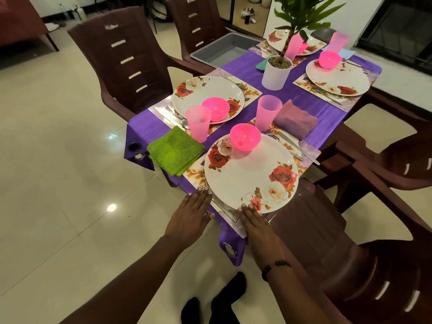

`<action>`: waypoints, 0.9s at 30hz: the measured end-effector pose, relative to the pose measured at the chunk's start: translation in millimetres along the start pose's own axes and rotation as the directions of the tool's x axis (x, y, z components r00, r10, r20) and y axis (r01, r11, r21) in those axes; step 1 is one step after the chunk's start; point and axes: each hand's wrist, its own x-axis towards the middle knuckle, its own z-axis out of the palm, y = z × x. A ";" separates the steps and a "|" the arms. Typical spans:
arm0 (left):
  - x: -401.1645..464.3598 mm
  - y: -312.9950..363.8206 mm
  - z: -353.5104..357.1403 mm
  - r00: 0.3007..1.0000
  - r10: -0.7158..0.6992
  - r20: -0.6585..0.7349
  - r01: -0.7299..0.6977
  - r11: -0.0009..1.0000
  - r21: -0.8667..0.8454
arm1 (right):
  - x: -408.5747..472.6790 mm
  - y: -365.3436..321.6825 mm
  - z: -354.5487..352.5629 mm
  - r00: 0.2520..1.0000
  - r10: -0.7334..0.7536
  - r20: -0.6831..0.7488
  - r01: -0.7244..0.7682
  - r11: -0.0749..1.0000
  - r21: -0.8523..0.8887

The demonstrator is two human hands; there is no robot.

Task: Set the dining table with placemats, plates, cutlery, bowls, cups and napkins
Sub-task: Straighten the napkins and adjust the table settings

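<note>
The nearest rose-patterned plate [251, 181] lies on a floral placemat [195, 174] and carries a pink bowl [245, 136]. My left hand [190, 216] reaches flat toward the placemat's near left edge, fingers straight, beside a fork [222, 206]. My right hand [254, 224] lies flat with its fingertips at the plate's near rim. A pink cup [267, 112], a mauve napkin [295, 119] and a knife [298, 147] sit to the plate's right. A green napkin [175, 150] lies to its left. Three further settings with plates, pink bowls and cups fill the table.
A potted plant [277, 72] stands mid-table on the purple cloth [327, 113]. A grey bin [219, 51] rests on a chair at the far side. Brown plastic chairs [131, 66] surround the table; one chair [350, 265] is close at my right.
</note>
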 end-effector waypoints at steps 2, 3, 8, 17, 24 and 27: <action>0.2 1.0 1.0 1.000 0.002 -0.012 -0.001 0.999 0.035 | 1.5 3.9 3.3 1.000 -0.010 -0.013 0.011 0.997 0.075; 0.3 2.3 -0.6 1.000 0.005 -0.003 -0.005 1.000 0.027 | 1.8 5.7 4.3 1.000 -0.009 -0.005 0.010 0.996 0.090; -2.4 10.3 -5.1 0.999 0.036 -0.011 -0.037 0.999 -0.018 | -6.1 2.0 -12.1 0.998 0.054 -0.021 -0.053 0.997 0.064; -7.3 48.0 -18.0 0.941 0.298 -0.160 -0.283 0.953 0.111 | -88.3 12.4 -31.5 0.880 0.421 -0.222 -0.445 0.893 -0.071; -22.0 153.1 -17.5 0.889 0.442 -0.121 -0.433 0.897 0.093 | -183.6 35.7 -48.7 0.733 0.614 -0.293 -0.646 0.763 -0.017; -19.6 217.3 -21.6 0.850 0.512 -0.127 -0.500 0.858 0.115 | -228.4 64.6 -66.2 0.683 0.656 -0.321 -0.703 0.710 -0.046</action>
